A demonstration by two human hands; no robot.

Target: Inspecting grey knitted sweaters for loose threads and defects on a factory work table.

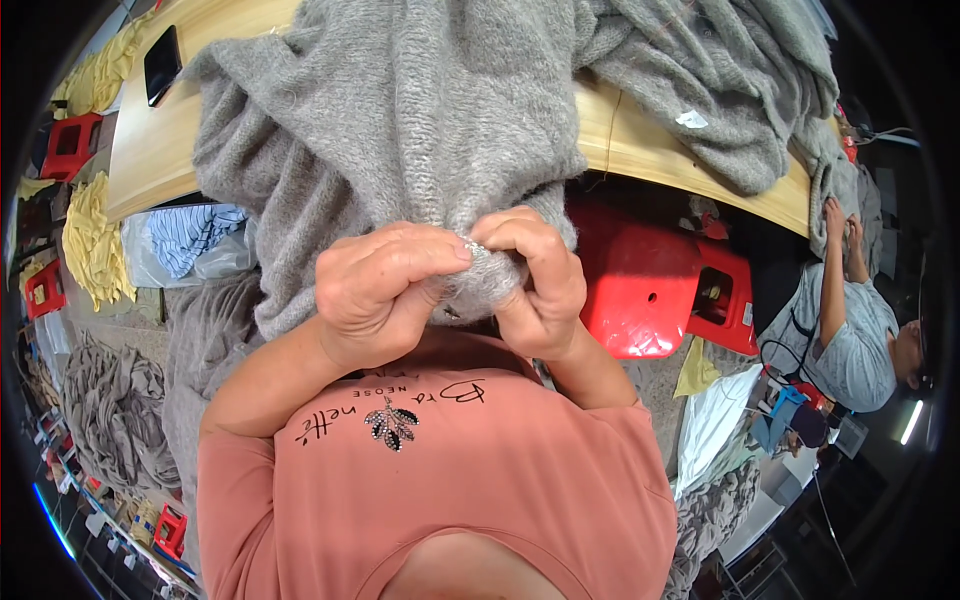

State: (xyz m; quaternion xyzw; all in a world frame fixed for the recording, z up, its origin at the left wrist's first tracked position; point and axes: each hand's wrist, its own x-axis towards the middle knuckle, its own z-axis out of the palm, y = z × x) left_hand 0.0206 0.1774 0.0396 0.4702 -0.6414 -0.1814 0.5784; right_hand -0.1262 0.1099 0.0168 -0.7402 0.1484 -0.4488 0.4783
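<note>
Nearby | black phone [162,66], red stool [640,295] | grey knit [480,110] overlapping table [152,150]

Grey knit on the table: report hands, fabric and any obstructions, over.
Left hand and right hand pinching the grey knit, close together. Knit hanging over the table's near edge. Nothing seen blocking the hands.

A pale wooden table [150,150] carries a black phone [162,66] and rumpled grey knitwear [420,110].
</note>
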